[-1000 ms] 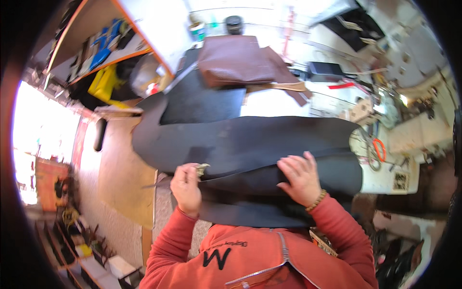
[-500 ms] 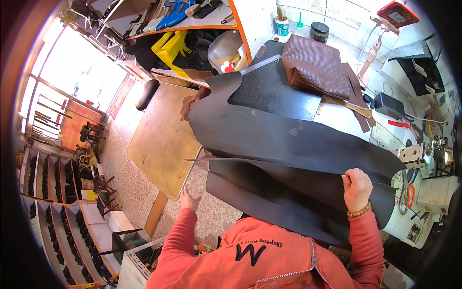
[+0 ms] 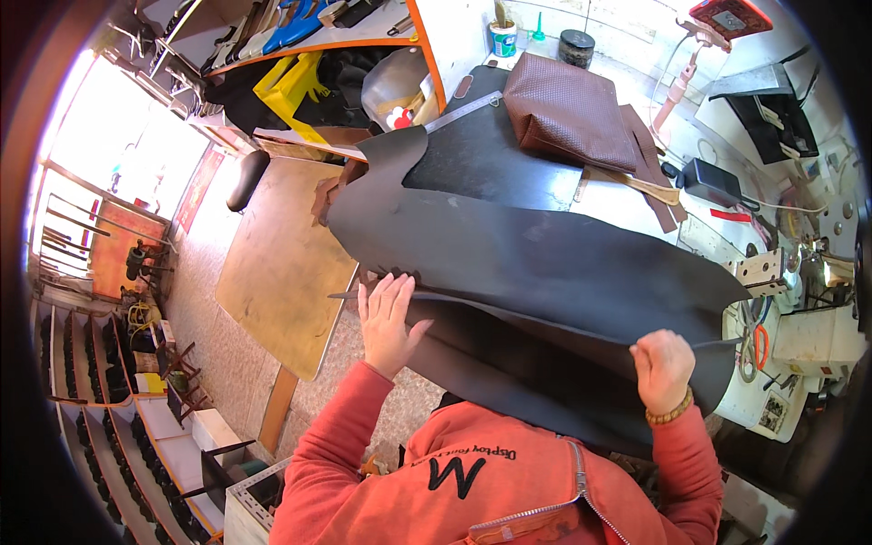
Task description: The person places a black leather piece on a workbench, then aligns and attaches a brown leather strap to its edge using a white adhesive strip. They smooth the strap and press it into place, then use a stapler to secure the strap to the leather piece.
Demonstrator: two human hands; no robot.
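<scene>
A large sheet of dark grey-black leather (image 3: 536, 250) drapes over the workbench and hangs down its near side, with a long raised fold running across it. My left hand (image 3: 388, 329) lies over the left end of that fold, fingers stretched and thumb apart, touching the sheet. At the right, my right hand (image 3: 663, 368), with a beaded bracelet on the wrist, is closed on the raised edge of the leather. Below the fold, the hanging part of the sheet is in shadow.
A brown woven-pattern leather bag (image 3: 572, 109) and a steel ruler (image 3: 468, 109) lie on the bench's far side. Scissors with orange handles (image 3: 761, 345) are at the right. A wooden board (image 3: 286, 263) stands left of the sheet; shelving (image 3: 136, 445) fills the lower left.
My left hand has moved up and right from beside the board onto the leather's fold. My right hand keeps its hold, slightly lower. The whole view has shifted a little.
</scene>
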